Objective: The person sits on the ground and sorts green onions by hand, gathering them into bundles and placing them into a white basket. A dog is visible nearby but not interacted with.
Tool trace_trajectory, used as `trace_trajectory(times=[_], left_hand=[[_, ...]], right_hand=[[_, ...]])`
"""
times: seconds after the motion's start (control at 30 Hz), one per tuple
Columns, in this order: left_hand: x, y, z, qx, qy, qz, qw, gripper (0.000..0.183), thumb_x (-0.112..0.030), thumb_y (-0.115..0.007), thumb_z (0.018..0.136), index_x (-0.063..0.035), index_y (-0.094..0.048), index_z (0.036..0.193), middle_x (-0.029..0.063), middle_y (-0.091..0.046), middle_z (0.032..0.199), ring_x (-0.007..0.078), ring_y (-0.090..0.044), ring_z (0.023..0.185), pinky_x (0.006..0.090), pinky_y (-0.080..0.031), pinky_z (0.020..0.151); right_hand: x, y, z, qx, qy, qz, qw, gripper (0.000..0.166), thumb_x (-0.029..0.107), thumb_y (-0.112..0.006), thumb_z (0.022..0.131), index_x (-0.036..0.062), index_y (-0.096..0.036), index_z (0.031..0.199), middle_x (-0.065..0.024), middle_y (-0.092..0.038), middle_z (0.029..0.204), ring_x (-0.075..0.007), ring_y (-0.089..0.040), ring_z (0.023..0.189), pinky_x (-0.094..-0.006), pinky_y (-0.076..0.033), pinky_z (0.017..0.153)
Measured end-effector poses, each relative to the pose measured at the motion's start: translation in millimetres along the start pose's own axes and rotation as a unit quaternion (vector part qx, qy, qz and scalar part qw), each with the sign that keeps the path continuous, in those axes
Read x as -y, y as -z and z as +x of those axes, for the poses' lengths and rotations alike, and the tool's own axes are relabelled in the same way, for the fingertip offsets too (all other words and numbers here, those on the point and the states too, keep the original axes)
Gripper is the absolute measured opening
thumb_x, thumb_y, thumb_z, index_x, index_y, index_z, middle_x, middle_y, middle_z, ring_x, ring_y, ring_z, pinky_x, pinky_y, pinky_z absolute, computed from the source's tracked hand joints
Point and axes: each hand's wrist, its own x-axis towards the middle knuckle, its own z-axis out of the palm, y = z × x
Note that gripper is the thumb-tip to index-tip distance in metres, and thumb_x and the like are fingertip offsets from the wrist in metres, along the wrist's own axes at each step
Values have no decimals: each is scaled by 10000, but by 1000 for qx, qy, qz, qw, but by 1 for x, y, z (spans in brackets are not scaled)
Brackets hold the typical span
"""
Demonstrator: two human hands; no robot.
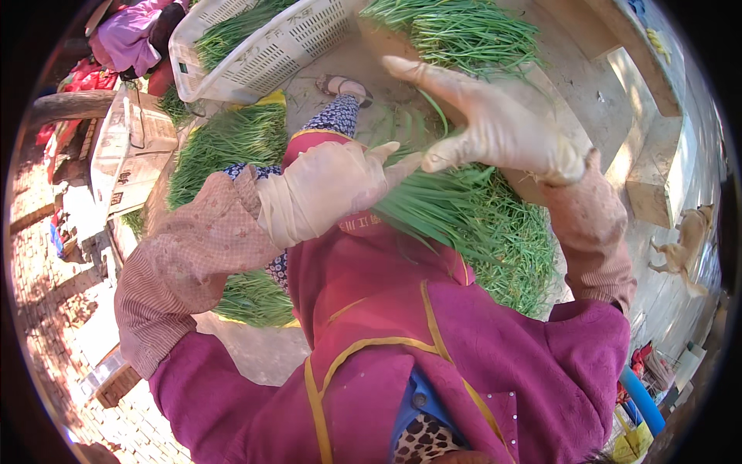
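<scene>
My left hand, in a pale rubber glove, closes around a bunch of long green leaves, which look like garlic chives. The leaves fan out to the lower right, over the edge of my red apron. To the right, my right hand, also gloved, is spread with thumb and fingers apart. Its thumb tip is close to the left hand's fingertips, and a single curved leaf shows in the gap of the hand. A loose heap of cut greens lies below the right hand.
Neatly laid greens lie left of my legs, with more greens ahead. A white slatted plastic crate holds greens. Another crate stands left, near a person in purple. A dog is at far right.
</scene>
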Motion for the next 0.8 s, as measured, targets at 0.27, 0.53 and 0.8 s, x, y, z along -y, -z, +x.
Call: trace_trajectory(times=[0.27,0.53,0.8], left_hand=[[11,2,-19,92,91,-256,958,203,-119,-560,798,-45,-536,986,105,-597,757,275,-632,655,369,-503,526],[42,-30,-16,70,80,-228,968,543,-35,-555,786,-141,-494,1316,93,-639,787,285,-644,694,375,-516,574],[31,-97,-110,5,318,-590,742,655,18,-617,778,-145,-436,1386,69,-664,1048,149,-637,805,253,-501,714]], right_hand=[[-32,-86,-25,215,-89,536,812,1111,661,-627,744,-55,-160,1453,-176,-359,1439,-236,-317,1341,-334,-218,1112],[5,-102,-29,155,-381,437,800,700,200,-798,709,-2,-479,1299,-54,-622,917,-102,-573,746,-246,-476,723],[-7,-72,-53,113,-306,629,705,868,304,-762,691,-66,-370,1371,-55,-589,781,-109,-515,590,-213,-411,589]])
